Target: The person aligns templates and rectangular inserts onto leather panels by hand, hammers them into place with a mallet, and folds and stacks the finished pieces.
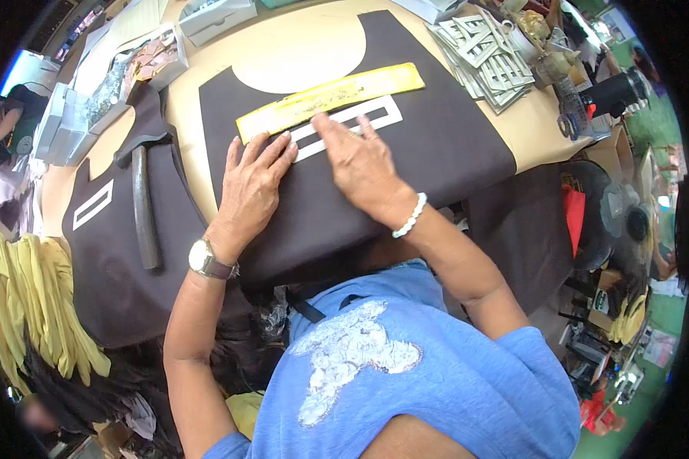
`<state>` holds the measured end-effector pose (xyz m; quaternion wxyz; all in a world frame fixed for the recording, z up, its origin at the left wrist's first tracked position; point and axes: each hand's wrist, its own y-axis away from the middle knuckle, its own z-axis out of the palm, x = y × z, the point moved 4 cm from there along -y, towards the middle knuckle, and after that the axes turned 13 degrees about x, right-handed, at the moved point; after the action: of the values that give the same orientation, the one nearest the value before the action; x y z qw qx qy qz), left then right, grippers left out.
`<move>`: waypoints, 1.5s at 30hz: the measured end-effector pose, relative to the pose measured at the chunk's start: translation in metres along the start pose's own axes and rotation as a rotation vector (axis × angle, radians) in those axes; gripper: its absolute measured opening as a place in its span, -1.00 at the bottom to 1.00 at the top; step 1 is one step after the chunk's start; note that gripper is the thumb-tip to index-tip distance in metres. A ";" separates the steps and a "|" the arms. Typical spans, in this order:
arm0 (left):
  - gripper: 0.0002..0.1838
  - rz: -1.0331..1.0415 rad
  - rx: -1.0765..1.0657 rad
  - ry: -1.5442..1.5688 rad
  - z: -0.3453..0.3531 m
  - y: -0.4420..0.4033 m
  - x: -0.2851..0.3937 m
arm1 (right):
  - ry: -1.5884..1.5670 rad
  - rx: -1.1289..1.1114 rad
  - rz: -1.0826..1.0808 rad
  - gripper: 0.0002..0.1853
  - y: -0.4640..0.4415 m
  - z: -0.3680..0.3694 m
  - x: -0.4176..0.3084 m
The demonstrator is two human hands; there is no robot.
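A large dark brown material panel (444, 141) with a curved cut-out lies on the table. Across it rests a worn yellow strip (394, 79), and just below that a white rectangular frame (386, 115) lies flat. My left hand (251, 180) is open, its fingers spread on the panel, with fingertips by the strip's lower edge and the frame's left end. My right hand (360, 162) reaches over the frame, fingers apart and extended, the fingertips near the strip's lower edge. I see nothing held in either hand.
A hammer (144, 206) lies on a second dark panel (99, 268) bearing another white frame (93, 204). White frames (486, 57) are piled at the upper right near scissors (567, 126). Boxes (161, 57) stand at the upper left; yellow cloth (34, 298) hangs below.
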<state>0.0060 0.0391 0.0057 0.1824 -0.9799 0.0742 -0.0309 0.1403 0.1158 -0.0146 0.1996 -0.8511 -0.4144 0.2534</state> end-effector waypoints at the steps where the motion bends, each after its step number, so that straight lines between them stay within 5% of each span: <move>1: -0.44 0.004 0.008 -0.005 -0.003 0.000 0.002 | 0.024 0.030 -0.005 -0.50 0.001 -0.008 0.007; 17: -0.44 0.031 -0.020 0.102 -0.001 0.004 -0.008 | 0.479 0.027 0.200 -0.66 -0.003 -0.051 0.105; 20: -0.44 0.031 -0.045 0.118 0.002 0.005 -0.008 | 0.401 0.170 0.008 -0.72 -0.011 -0.045 0.045; 23: -0.44 0.036 -0.024 0.102 0.001 0.004 -0.007 | 0.215 -0.044 -0.091 -0.71 0.004 -0.011 -0.035; 24: -0.43 0.040 -0.016 0.095 0.001 0.002 -0.007 | 0.333 0.077 -0.154 -0.68 0.009 -0.005 -0.046; 27: -0.43 0.033 -0.017 0.082 -0.001 0.002 -0.004 | 0.158 0.061 -0.098 -0.68 0.014 -0.015 -0.029; 36: -0.43 0.066 -0.028 -0.040 -0.010 -0.001 0.005 | 0.315 0.082 0.018 -0.72 0.021 -0.051 0.056; 43: -0.61 -0.083 -0.189 -0.261 -0.027 0.024 0.014 | 0.551 0.051 0.110 -0.76 0.013 -0.060 0.088; 45: -0.74 -0.169 -0.064 -0.225 -0.035 0.027 0.016 | 0.517 -0.063 0.215 -0.72 -0.004 -0.065 0.095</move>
<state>0.0147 -0.0007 0.0290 0.1549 -0.9853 -0.0287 0.0664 0.2267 0.1859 0.0136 0.2442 -0.9323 -0.2648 0.0343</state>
